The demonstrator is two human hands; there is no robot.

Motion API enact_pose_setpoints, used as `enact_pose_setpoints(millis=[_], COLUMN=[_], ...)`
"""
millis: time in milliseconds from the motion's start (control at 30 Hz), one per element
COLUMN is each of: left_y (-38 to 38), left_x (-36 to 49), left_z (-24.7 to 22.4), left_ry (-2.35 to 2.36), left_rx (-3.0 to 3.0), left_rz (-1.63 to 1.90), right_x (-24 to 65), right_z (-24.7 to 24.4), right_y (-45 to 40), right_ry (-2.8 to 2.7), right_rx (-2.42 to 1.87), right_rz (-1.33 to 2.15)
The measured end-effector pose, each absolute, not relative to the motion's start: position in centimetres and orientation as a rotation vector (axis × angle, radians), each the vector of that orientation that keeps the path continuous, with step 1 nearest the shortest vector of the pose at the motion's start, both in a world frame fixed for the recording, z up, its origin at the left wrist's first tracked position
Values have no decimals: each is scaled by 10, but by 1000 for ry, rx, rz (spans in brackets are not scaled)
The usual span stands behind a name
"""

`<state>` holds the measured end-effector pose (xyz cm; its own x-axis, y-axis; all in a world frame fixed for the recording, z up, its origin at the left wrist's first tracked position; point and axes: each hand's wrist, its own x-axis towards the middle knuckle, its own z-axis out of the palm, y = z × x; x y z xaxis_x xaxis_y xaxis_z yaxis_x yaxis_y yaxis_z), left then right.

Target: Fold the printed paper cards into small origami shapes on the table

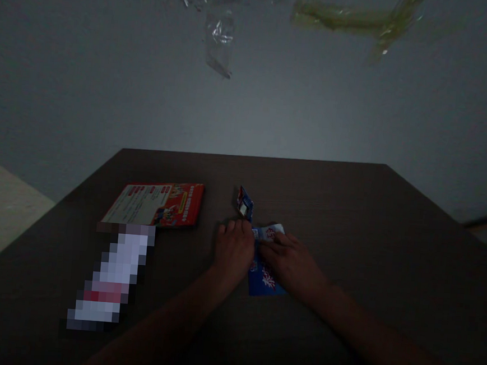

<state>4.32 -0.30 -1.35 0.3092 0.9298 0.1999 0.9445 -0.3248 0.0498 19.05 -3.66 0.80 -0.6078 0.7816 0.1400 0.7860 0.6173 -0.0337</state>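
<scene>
A blue printed paper sheet (266, 277) with red and white lettering lies on the table, a fold with a pale upper corner across it. My left hand (235, 248) presses down at the sheet's left edge, its fingers bent and pointing away from me. On the sheet's right side rests my right hand (292, 259), fingers together and pinching the folded part. A small dark blue and red printed piece (245, 203) stands tilted just beyond my left fingertips. Whether it joins the sheet is hidden by that hand.
To the left lies a flat red and white printed box (157, 204). Nearer me is a long pale item (112, 276), blurred into blocks. The dark table (331, 195) ends against a grey wall (316, 109) with tape remnants (345, 17) on it.
</scene>
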Motion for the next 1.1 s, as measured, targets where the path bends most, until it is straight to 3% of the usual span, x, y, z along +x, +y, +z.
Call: enact_pose_setpoints(millis=[400, 1100], left_y=[-3, -2], left_x=[43, 34], left_z=[-15, 0], left_ry=[-1763, -1749], left_rx=[-2470, -2509], left_rz=[-272, -417], right_x=[231, 246], right_z=[11, 13], right_y=[-47, -34], right_ry=[-2651, -2567], right_rx=[-1547, -1545], right_rz=[33, 215])
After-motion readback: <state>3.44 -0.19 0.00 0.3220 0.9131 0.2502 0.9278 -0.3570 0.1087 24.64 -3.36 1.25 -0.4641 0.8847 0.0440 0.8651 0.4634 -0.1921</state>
